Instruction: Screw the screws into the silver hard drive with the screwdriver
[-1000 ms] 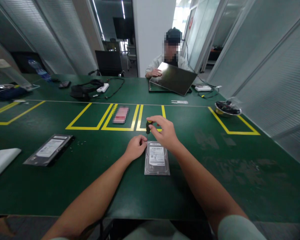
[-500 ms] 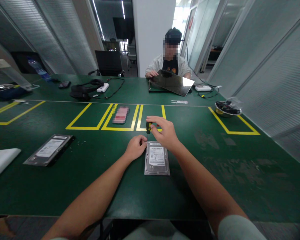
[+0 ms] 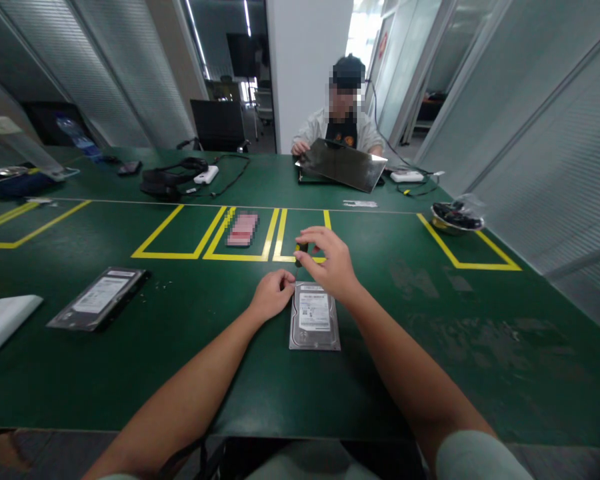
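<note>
A silver hard drive (image 3: 314, 319) with a white label lies flat on the green table before me. My right hand (image 3: 327, 263) grips the handle of a small black and yellow screwdriver (image 3: 300, 255) between thumb and fingers. Its thin shaft points down to the drive's far left corner, where the tip is hard to see. At that same corner my left hand (image 3: 274, 293) has its fingers curled and pressed together, close beside the shaft. Whether they pinch the shaft or the drive's edge, I cannot tell.
A second hard drive (image 3: 100, 299) lies left, near small scattered bits and a white object (image 3: 5, 327). Yellow tape (image 3: 165, 256) marks rectangles on the table. A metal bowl (image 3: 457, 219) with dark items stands right. Opposite, a person (image 3: 350, 127) holds a tilted dark panel (image 3: 343, 163).
My right fingers have shifted slightly on the screwdriver, and its handle has turned and leans a little more to the right. My left hand and the drive stay put. The person's dark panel has shifted slightly.
</note>
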A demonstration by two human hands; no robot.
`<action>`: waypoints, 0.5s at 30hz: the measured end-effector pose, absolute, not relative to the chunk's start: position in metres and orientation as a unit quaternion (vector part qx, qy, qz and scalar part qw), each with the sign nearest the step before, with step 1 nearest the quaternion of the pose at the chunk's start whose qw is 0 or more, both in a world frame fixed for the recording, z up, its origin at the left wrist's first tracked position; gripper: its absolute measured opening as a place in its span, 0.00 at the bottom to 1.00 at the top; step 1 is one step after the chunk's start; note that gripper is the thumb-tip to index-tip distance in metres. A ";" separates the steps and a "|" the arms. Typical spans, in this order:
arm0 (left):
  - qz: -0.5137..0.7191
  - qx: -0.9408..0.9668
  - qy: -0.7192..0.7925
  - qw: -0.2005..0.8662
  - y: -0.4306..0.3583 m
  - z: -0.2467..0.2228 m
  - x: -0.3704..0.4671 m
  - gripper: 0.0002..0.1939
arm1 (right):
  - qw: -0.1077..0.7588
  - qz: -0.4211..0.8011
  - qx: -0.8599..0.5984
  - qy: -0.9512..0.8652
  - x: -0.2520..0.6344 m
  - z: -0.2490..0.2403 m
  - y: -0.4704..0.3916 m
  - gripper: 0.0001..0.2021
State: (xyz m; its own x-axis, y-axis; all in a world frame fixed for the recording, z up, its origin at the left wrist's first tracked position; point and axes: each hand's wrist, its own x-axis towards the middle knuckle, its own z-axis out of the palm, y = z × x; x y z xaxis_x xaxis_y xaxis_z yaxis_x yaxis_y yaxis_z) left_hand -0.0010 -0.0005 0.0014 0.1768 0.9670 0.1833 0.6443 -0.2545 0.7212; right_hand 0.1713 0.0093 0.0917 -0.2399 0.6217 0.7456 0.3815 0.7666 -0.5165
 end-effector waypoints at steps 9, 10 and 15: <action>0.309 0.726 0.562 0.249 -0.001 0.004 -0.001 0.05 | 0.509 0.116 -0.343 -0.781 0.172 0.090 0.011 0.14; 0.310 0.726 0.561 0.248 -0.001 0.004 -0.001 0.05 | 0.512 0.121 -0.336 -0.781 0.172 0.091 0.011 0.13; 0.314 0.725 0.559 0.250 -0.002 0.004 -0.001 0.04 | 0.529 0.116 -0.344 -0.767 0.171 0.092 0.009 0.07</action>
